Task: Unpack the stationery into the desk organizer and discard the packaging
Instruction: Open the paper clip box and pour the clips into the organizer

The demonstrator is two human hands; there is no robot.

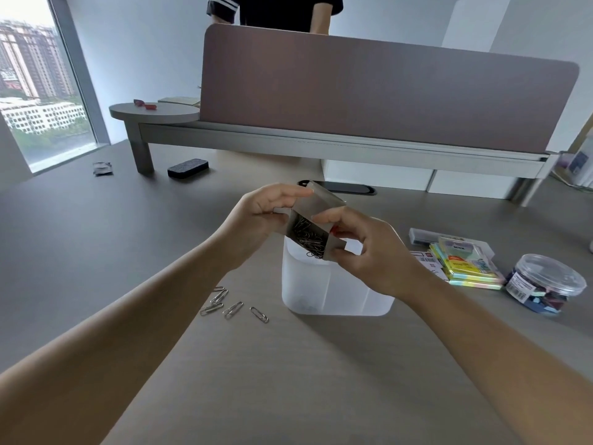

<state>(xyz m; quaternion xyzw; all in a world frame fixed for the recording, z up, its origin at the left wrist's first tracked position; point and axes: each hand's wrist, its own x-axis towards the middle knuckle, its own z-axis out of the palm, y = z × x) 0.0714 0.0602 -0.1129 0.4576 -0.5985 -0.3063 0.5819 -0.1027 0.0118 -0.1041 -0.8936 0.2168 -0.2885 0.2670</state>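
Step in hand: emptying the clip box (316, 216) into the organizer (337, 284). The box is a small grey card carton, open end tipped down and toward the camera, held directly above the organizer's left compartment; a tangle of clips (309, 237) sits at its mouth, the lowest ones hanging just over the organizer rim. Left hand (266, 213) grips the box's left side, fingers curled over the top edge and thumb underneath by the end flap. Right hand (362, 248) pinches the box's right side and lower flap between thumb and fingertips, wrist raised, forearm coming in from lower right. Both forearms converge above the organizer; neither touches it. Loose clips (232, 308), about five, lie on the desk (128, 252) just left of the organizer's base, so some have missed. The organizer is translucent white and upright; contents hard to make out. Judgement: pour is partway, most clips not yet out. Next move calls for a steeper tilt or a light shake with the mouth kept inside the rim, then gathering the strays. Sticky notes (465, 261) and a clear jar (542, 284) wait to the organizer's right, unopened. Box not yet discarded.
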